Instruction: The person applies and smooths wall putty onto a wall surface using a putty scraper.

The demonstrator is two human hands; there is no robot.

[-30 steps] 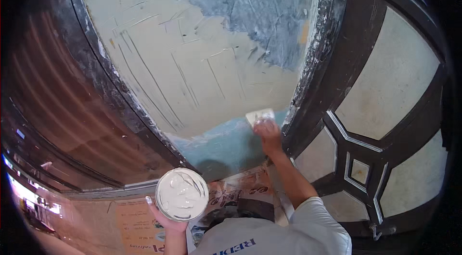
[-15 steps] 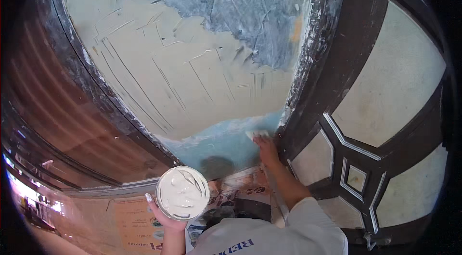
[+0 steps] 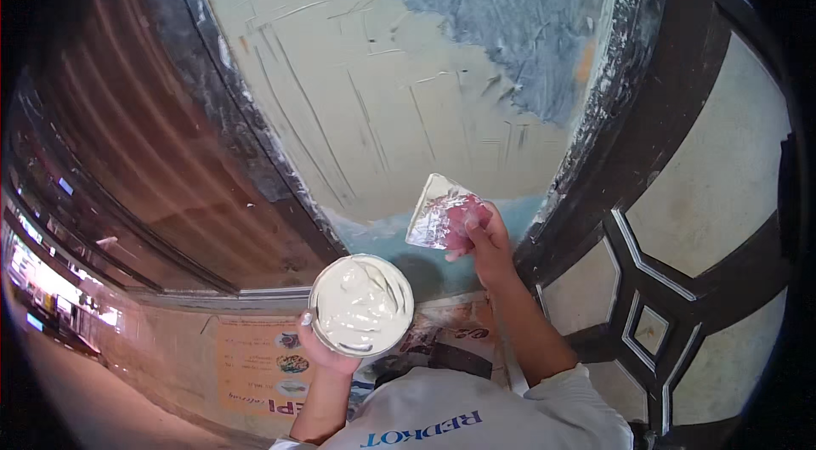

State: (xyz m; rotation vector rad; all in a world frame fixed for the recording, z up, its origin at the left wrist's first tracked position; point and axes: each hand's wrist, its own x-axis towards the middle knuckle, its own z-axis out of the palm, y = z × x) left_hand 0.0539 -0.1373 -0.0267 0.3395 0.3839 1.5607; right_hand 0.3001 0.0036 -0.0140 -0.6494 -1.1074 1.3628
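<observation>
Patchy wall [image 3: 382, 110] ahead; right hand [image 3: 484, 237] fingers grip scraper [image 3: 438, 212], left hand [image 3: 327, 352], half hidden, holds tub [image 3: 361, 304].

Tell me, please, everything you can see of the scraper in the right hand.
The scraper is a thin, flat, roughly trapezoid blade, seemingly clear plastic, since the fingers show pink through it. Pale streaks of putty smear its face. It is tilted, wider edge up and left, and held in front of the lower wall; whether it touches the wall cannot be told. Only the right hand touches it, pinching its lower right edge. No handle shows.
</observation>
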